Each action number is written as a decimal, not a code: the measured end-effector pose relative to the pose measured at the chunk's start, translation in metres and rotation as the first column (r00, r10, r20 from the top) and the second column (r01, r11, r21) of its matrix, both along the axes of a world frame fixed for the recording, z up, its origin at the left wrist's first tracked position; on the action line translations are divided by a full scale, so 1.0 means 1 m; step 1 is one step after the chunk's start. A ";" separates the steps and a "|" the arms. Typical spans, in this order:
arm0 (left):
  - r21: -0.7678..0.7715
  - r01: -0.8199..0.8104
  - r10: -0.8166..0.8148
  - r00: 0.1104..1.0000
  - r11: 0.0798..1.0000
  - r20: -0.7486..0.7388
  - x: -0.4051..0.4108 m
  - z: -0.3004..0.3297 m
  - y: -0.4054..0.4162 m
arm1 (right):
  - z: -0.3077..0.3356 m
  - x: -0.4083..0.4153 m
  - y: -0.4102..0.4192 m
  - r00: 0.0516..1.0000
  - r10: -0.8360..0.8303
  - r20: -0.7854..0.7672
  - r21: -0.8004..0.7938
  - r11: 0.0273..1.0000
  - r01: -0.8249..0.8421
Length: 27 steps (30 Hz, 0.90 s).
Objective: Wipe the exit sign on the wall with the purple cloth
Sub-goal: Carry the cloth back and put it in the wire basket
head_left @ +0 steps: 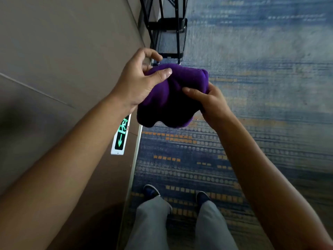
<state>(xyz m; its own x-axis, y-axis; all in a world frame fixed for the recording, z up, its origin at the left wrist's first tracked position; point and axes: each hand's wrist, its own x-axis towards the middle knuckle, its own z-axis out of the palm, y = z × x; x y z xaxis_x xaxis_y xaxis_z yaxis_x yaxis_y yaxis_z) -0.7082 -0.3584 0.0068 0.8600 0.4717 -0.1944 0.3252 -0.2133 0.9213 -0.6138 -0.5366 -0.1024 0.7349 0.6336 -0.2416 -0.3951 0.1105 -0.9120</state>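
The cloth (171,98) is bunched between both hands, held in the air above the carpet (252,87). The left hand (138,82) has its grip pressed onto the cloth's upper left edge, thumb on top and fingers curled behind the fold. The right hand (210,103) pinches the cloth's right side, thumb laid across the front and the other fingers hidden behind the fabric. The cloth's lower lobes hang free below both grips.

The sign (121,136) sits low on the wall (63,60), below the left grip and just beside the left forearm, apart from the cloth. Its upper end is hidden behind the wrist.

The wall is plain brown panelling with a pale skirting strip (134,163) where it meets the carpet. The carpet is blue and grey with rows of orange and pale dots. Beyond the grips a black metal stand (169,27) rests by the wall. Below, grey trouser legs and dark shoes (151,191) stand on the carpet.

The cloth is deep purple, soft and thick. The sign is a narrow white-framed panel with a green running figure and a green arrow.
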 end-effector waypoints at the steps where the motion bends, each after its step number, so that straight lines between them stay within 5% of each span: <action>1: -0.012 0.007 -0.007 1.000 1.000 0.006 0.003 0.018 -0.008 | 0.020 0.007 -0.011 1.000 -0.008 0.010 0.013 1.000 0.008; 11: -0.481 -0.046 0.156 0.969 0.875 0.192 0.054 0.099 -0.085 | 0.160 0.070 -0.088 0.981 -0.123 0.150 0.110 0.988 0.107; 20: -0.668 0.060 0.057 0.987 0.742 0.152 0.159 0.114 -0.044 | 0.198 0.149 -0.080 0.742 -0.159 0.651 -0.009 0.976 0.217; 24: -0.745 0.069 0.082 0.983 0.663 0.164 0.206 0.109 -0.021 | 0.215 0.186 -0.052 0.769 -0.151 0.622 -0.084 0.963 0.258; 27: -0.844 0.153 0.116 0.963 0.513 0.244 0.239 0.104 -0.018 | 0.234 0.219 -0.040 0.798 -0.283 0.532 -0.011 0.940 0.341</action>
<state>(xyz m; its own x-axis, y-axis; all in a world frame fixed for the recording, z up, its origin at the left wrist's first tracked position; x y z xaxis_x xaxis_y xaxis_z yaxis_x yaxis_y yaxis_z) -0.4694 -0.3768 0.1108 0.9434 0.1766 -0.2808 0.0748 0.7115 0.6986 -0.3948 -0.5764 0.1315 0.9225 0.3415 0.1798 0.1760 0.0424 -0.9835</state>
